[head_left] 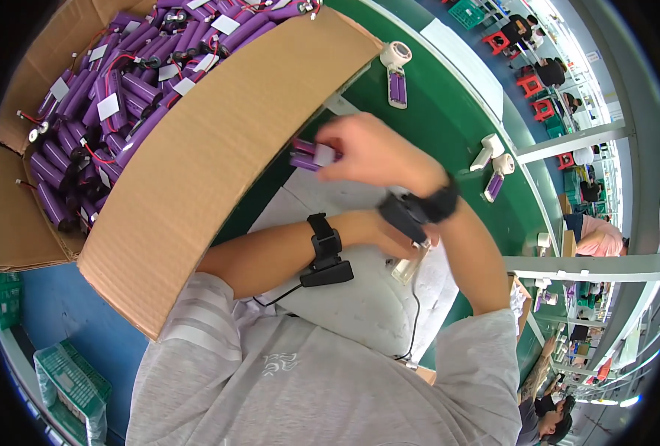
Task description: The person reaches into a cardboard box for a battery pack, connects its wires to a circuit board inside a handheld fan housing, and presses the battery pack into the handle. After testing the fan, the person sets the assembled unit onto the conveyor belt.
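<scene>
My right hand (pixel 356 149) reaches across to the left over my left arm, its fingers closed on a purple battery pack (pixel 305 157) with a white label. The pack is beside the cardboard flap's lower edge. My left hand (pixel 406 239) is lower and to the right, partly hidden behind my right wrist. It grips a whitish plastic housing (pixel 404 272), of which only the lower end shows, above a pale cushion-like surface (pixel 360 305). Both wrists wear black strapped devices.
An open cardboard box (pixel 218 156) full of purple battery packs (pixel 133 89) with red wires stands at left. On the green bench lie white handheld housings with purple packs (pixel 397 85), (pixel 497 178). A green crate (pixel 70 379) is lower left; people sit at far benches.
</scene>
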`<state>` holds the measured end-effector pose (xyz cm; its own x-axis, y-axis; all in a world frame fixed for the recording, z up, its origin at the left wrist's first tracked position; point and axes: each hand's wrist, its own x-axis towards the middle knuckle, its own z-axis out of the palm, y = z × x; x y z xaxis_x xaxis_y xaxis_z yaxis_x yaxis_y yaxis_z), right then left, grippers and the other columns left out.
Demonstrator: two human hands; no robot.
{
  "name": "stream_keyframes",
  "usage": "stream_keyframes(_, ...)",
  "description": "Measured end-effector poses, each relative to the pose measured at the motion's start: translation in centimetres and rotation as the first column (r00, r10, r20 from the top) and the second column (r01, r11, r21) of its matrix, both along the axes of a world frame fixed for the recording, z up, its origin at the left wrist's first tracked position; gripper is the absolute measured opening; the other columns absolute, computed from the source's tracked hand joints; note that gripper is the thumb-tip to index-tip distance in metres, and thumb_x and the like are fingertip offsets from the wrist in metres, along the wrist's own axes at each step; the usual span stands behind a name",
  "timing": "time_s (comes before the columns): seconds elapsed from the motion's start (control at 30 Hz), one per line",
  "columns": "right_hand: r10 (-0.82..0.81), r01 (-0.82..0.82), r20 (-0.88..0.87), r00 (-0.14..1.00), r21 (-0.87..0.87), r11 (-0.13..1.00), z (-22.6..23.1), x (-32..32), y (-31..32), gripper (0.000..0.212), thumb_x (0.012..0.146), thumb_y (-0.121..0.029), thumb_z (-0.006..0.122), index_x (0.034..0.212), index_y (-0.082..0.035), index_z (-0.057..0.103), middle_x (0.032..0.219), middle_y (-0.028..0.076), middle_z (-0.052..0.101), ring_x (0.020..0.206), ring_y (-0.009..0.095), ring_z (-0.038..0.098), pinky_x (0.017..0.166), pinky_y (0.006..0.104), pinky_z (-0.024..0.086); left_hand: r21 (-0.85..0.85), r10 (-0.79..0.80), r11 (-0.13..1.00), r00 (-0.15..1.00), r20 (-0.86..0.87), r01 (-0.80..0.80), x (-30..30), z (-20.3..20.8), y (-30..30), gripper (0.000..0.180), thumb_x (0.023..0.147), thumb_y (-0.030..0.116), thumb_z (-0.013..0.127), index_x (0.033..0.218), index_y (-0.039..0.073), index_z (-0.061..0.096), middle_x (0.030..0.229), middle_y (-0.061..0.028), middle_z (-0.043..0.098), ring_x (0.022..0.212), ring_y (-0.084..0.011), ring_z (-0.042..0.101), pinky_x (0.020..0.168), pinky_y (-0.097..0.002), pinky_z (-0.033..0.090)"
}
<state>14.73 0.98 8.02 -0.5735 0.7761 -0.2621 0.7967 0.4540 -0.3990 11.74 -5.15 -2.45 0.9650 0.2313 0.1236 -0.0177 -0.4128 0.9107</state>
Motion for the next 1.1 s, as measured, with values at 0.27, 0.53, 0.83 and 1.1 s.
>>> stream_keyframes(0.27,-0.660,0.376,-0.628,0.412,-0.543,0.751,3.4,11.8,-14.4,0.040,0.074,-0.013,0.076,0.105,0.005,0.057,0.089,0.008,0.060,0.070,0.016,0.059,0.062,0.0299,0.048,-0.014,-0.100,0.994,0.979,0.176,0.104,1.3,-1.1,0.8,0.042,0.071,0.009,0.068,0.111,0.005,0.058,0.086,-0.0163,0.064,0.083,-0.0317,0.063,0.072,-0.0408,0.049)
stream_keyframes(0.53,-0.804,0.800,-0.574,0.155,-0.404,0.444,-5.3,14.2,-21.5,0.026,0.074,-0.002,0.074,0.095,0.000,0.059,0.087,0.005,0.063,0.082,0.014,0.060,0.067,0.0265,0.048,0.030,-0.018,0.999,0.983,0.181,0.013,1.7,-0.6,0.5,0.041,0.074,0.007,0.075,0.112,0.007,0.058,0.083,-0.0076,0.062,0.078,-0.0175,0.060,0.068,-0.0325,0.050)
stream_keyframes(0.83,-0.593,0.785,-0.528,0.608,0.290,0.548,-8.5,11.6,-21.0,0.025,0.065,0.005,0.074,0.085,-0.002,0.062,0.088,0.009,0.067,0.080,0.023,0.062,0.070,0.0315,0.050,-0.265,-0.080,0.962,0.996,-0.033,0.068,1.4,0.7,0.5,0.037,0.075,-0.001,0.074,0.109,0.004,0.059,0.092,-0.0034,0.061,0.079,-0.0108,0.057,0.069,-0.0255,0.049)
stream_keyframes(1.1,-0.584,0.811,-0.586,0.562,0.250,0.530,-8.7,11.9,-21.1,0.022,0.065,0.002,0.076,0.082,-0.004,0.063,0.084,0.007,0.068,0.078,0.023,0.062,0.068,0.0313,0.050,-0.486,-0.092,0.872,0.995,-0.031,0.065,1.6,-0.3,1.1,0.029,0.077,0.001,0.074,0.104,0.003,0.064,0.085,-0.0013,0.062,0.079,-0.0075,0.059,0.068,-0.0240,0.049)
